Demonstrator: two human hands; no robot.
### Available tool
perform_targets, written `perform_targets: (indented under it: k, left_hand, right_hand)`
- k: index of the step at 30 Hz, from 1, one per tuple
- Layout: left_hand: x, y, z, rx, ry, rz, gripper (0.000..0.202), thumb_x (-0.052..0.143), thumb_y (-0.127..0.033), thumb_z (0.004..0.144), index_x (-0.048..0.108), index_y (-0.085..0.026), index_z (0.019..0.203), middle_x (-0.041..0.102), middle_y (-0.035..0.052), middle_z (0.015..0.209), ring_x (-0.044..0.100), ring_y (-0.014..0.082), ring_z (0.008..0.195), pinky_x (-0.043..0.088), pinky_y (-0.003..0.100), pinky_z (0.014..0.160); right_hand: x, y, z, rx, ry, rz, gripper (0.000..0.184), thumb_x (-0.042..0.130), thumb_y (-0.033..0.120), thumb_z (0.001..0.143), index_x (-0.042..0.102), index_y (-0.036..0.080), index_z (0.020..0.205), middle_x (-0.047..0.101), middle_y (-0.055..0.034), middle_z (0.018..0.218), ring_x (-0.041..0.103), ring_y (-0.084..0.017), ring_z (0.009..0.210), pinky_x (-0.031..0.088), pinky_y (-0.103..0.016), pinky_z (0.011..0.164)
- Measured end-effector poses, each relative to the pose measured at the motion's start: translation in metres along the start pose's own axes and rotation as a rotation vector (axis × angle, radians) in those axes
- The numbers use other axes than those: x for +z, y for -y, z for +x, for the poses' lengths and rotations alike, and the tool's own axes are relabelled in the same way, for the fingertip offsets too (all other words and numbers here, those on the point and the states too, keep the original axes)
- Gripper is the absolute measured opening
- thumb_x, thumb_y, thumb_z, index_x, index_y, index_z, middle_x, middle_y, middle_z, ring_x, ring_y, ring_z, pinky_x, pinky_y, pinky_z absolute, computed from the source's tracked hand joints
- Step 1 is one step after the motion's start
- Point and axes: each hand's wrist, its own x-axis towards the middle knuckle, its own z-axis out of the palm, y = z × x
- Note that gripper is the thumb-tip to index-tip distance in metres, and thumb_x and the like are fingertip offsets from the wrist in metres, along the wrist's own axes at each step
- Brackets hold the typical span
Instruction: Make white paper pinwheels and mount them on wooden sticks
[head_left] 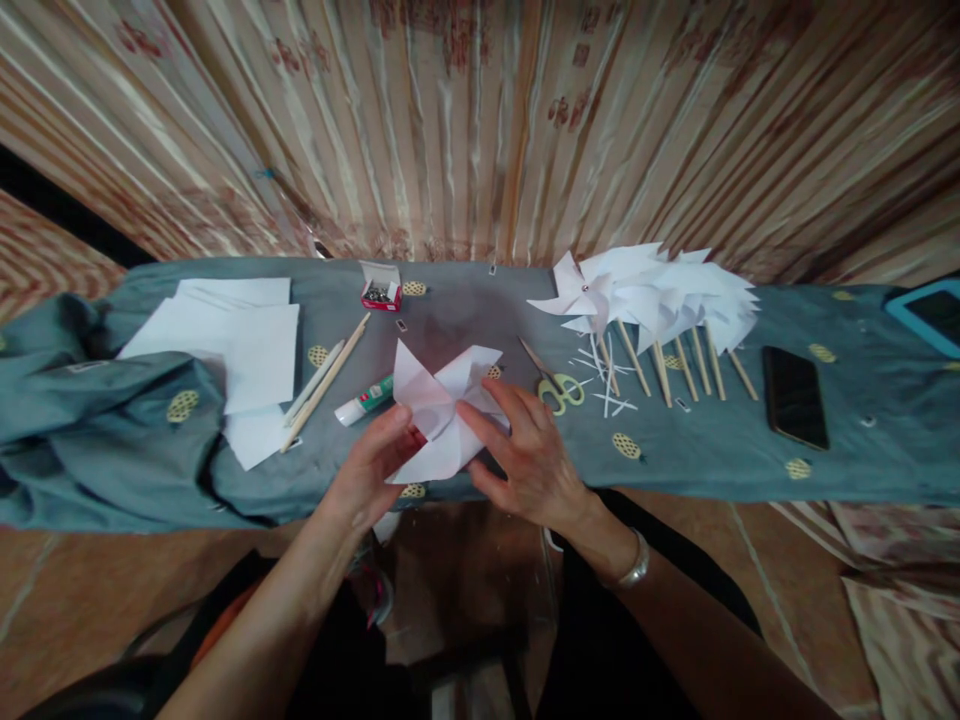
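A white paper pinwheel point(448, 440) with folded blades is held up over the front edge of the table. My left hand point(373, 462) grips its left side, thumb on top and the other fingers partly hidden beneath. On the right side, my right hand point(529, 450) is closed around the paper, its index fingertip near the pinwheel's centre. No stick shows on this pinwheel. Just behind it lies a green and white glue stick point(364, 400), partly covered by a blade. Scissors with yellow-green handles point(561, 392) rest to the right.
Finished pinwheels on sticks point(660, 295) lie in a row at right, near paper strips point(604, 375). Further right are a phone point(795, 397) and a blue-edged device point(930, 315). At left are paper sheets point(259, 355), wooden sticks point(326, 380) and a small red box of pins point(381, 292).
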Motion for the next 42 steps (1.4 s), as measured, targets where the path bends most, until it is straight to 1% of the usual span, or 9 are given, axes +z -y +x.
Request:
perform_targets:
  k: [3,6,11,14,22,27,33,38,42]
  left_hand:
    - [-0.007,0.003,0.002,-0.008,0.041,0.034,0.040,0.084,-0.036,0.052,0.070,-0.017,0.084,0.070,0.0025,0.069,0.065,0.0181,0.060,0.052,0.027,0.056]
    - [-0.005,0.007,0.004,0.021,0.050,0.062,0.042,0.086,-0.029,0.050,0.071,-0.013,0.086,0.073,0.0060,0.074,0.066,0.0195,0.062,0.053,0.028,0.058]
    - [0.006,0.015,0.005,0.125,-0.093,0.060,0.035,0.086,-0.022,0.048,0.071,-0.012,0.079,0.073,0.0042,0.070,0.063,0.0156,0.057,0.052,0.025,0.056]
    - [0.007,0.017,0.006,0.135,-0.122,0.058,0.034,0.085,-0.022,0.049,0.071,-0.014,0.078,0.074,0.0037,0.071,0.064,0.0162,0.059,0.051,0.024,0.055]
    - [0.004,0.014,0.005,0.102,-0.132,0.031,0.028,0.083,-0.020,0.051,0.070,-0.013,0.074,0.073,0.0052,0.068,0.069,0.0210,0.066,0.054,0.026,0.057]
    - [0.006,0.012,0.002,0.094,-0.129,0.024,0.029,0.083,-0.021,0.051,0.069,-0.011,0.074,0.073,0.0060,0.065,0.067,0.0188,0.060,0.054,0.025,0.057]
    - [0.006,0.014,0.002,0.133,-0.143,0.034,0.032,0.084,-0.022,0.050,0.071,-0.011,0.077,0.074,0.0058,0.068,0.068,0.0188,0.063,0.054,0.026,0.061]
    - [0.005,0.016,0.005,0.156,-0.163,0.047,0.030,0.084,-0.023,0.049,0.071,-0.012,0.073,0.075,0.0079,0.075,0.067,0.0172,0.062,0.051,0.024,0.058]
    - [0.003,0.015,0.008,0.170,-0.193,0.023,0.035,0.085,-0.024,0.047,0.071,-0.012,0.077,0.076,0.0089,0.082,0.067,0.0183,0.064,0.051,0.025,0.059]
  right_hand:
    - [-0.001,0.000,0.000,-0.010,0.014,0.001,0.052,0.054,0.028,0.083,0.050,0.019,0.134,0.037,-0.0168,0.145,0.037,-0.035,0.129,0.036,-0.049,0.101]
    - [0.001,0.003,0.000,-0.025,0.027,-0.018,0.050,0.053,0.026,0.084,0.050,0.019,0.134,0.038,-0.0164,0.145,0.038,-0.034,0.128,0.035,-0.049,0.101]
    - [0.005,0.010,0.000,-0.023,0.080,-0.028,0.052,0.053,0.023,0.084,0.048,0.021,0.136,0.038,-0.0152,0.146,0.037,-0.035,0.129,0.035,-0.050,0.100]
    - [0.006,0.013,0.001,-0.027,0.090,-0.015,0.051,0.053,0.022,0.085,0.049,0.020,0.135,0.038,-0.0166,0.147,0.037,-0.036,0.129,0.035,-0.052,0.099]
    - [0.006,0.015,0.001,-0.053,0.036,-0.015,0.049,0.053,0.024,0.084,0.050,0.018,0.133,0.037,-0.0177,0.146,0.037,-0.035,0.130,0.036,-0.050,0.099]
    - [0.009,0.013,0.000,-0.085,-0.032,-0.003,0.052,0.054,0.023,0.081,0.048,0.018,0.133,0.034,-0.0181,0.146,0.037,-0.034,0.131,0.038,-0.049,0.098]
    - [0.009,0.013,-0.002,-0.091,-0.045,0.023,0.054,0.054,0.024,0.081,0.046,0.017,0.134,0.035,-0.0174,0.145,0.038,-0.033,0.132,0.038,-0.049,0.100]
    - [0.010,0.015,-0.002,-0.083,-0.038,0.064,0.055,0.052,0.025,0.082,0.043,0.017,0.136,0.036,-0.0179,0.145,0.039,-0.033,0.132,0.040,-0.049,0.099]
    - [0.004,0.014,-0.002,-0.096,-0.076,0.102,0.060,0.052,0.022,0.081,0.038,0.016,0.139,0.035,-0.0183,0.147,0.036,-0.033,0.134,0.038,-0.051,0.103]
